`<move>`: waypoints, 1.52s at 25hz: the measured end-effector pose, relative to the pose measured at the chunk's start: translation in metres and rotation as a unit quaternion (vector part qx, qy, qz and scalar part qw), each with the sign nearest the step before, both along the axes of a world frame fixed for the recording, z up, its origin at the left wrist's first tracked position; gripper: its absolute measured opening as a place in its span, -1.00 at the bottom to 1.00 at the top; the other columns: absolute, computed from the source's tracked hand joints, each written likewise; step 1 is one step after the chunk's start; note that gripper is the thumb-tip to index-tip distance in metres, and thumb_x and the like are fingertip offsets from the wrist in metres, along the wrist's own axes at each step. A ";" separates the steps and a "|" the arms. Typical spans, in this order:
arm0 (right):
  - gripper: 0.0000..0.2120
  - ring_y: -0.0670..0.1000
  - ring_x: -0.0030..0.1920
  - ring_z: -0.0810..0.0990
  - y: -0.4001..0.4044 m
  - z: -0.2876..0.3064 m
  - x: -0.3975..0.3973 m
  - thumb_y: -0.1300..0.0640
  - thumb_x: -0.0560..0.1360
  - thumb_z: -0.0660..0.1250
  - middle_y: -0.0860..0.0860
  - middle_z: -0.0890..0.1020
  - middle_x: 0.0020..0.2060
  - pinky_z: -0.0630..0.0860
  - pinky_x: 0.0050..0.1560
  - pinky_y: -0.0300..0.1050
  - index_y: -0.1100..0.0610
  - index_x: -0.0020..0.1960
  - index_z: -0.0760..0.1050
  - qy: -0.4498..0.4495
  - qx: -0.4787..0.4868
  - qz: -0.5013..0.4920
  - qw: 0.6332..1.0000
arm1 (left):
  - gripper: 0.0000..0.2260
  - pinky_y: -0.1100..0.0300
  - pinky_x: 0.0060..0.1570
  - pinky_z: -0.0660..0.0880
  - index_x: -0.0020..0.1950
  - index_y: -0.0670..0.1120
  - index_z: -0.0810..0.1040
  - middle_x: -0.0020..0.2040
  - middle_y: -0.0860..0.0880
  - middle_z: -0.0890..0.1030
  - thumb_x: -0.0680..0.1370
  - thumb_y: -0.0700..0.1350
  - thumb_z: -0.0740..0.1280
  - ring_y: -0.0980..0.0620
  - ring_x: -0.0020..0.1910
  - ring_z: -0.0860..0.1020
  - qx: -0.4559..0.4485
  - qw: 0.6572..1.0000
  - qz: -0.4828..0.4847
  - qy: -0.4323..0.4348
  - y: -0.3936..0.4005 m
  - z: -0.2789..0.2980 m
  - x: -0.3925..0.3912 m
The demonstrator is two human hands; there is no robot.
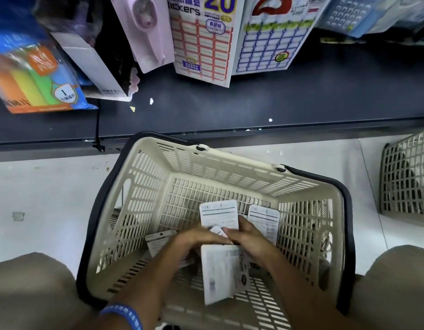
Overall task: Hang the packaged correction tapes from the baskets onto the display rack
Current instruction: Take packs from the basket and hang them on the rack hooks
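Pale floor tiles and a dark shelf base (230, 103) frame a beige basket (230, 163). Inside it, the left hand (194, 239) and right hand (251, 239) both have their grip clamped on packaged correction tapes (220, 270); more packs (264, 220) lie on the basket's bottom beside them.
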State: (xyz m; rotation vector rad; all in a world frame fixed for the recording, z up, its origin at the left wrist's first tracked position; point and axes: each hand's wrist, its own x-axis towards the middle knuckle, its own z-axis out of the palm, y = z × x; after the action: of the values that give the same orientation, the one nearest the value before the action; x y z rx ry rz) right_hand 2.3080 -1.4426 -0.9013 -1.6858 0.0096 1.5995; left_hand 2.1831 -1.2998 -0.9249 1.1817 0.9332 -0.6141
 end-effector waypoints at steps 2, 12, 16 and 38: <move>-0.79 -0.03 0.11 0.70 0.011 -0.001 -0.011 0.07 0.64 0.32 -0.06 0.73 0.11 0.62 0.11 -0.10 -0.04 0.25 0.59 -0.006 0.012 -0.011 1.000 | -0.52 0.03 0.12 0.63 0.10 0.07 0.72 0.04 0.04 0.76 0.20 -0.12 0.66 0.02 0.03 0.72 0.027 0.997 0.079 0.001 -0.010 -0.002 -0.002; -0.41 0.27 0.41 0.34 -0.016 -0.017 0.007 0.22 0.48 0.37 0.18 0.34 0.42 0.45 0.35 0.15 0.13 0.49 0.32 -0.357 -0.252 0.062 0.897 | -0.54 0.26 -0.32 0.56 -0.10 0.06 0.69 -0.30 0.17 0.72 0.07 0.11 0.68 0.22 -0.32 0.68 0.112 0.985 -0.057 0.115 -0.009 0.003 0.037; -0.19 0.15 0.40 0.42 -0.025 -0.016 0.024 0.25 0.34 0.51 0.05 0.38 0.44 0.48 0.34 0.14 0.05 0.52 0.29 -0.336 -0.131 0.135 0.923 | -0.41 0.21 -0.18 0.63 0.08 0.13 0.63 -0.13 0.17 0.73 0.06 0.04 0.64 0.19 -0.19 0.69 0.140 0.985 -0.081 0.064 -0.023 0.004 0.051; -0.79 0.27 0.06 0.68 -0.024 0.046 0.043 0.46 0.54 0.32 0.28 0.68 0.10 0.61 0.14 0.13 0.33 0.14 0.60 -0.257 -0.092 -0.179 0.945 | -0.81 0.08 0.05 0.55 -0.07 0.01 0.67 -0.06 0.03 0.75 0.39 -0.08 0.61 0.04 -0.07 0.69 0.176 0.974 0.140 -0.029 0.057 0.050 0.011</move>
State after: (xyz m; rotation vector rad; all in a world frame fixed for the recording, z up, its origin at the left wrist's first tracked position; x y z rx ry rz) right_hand 2.3509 -1.4667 -0.8551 -2.0658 0.1965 0.8853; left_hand 2.1938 -1.2430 -0.8748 1.3405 1.1661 -0.1891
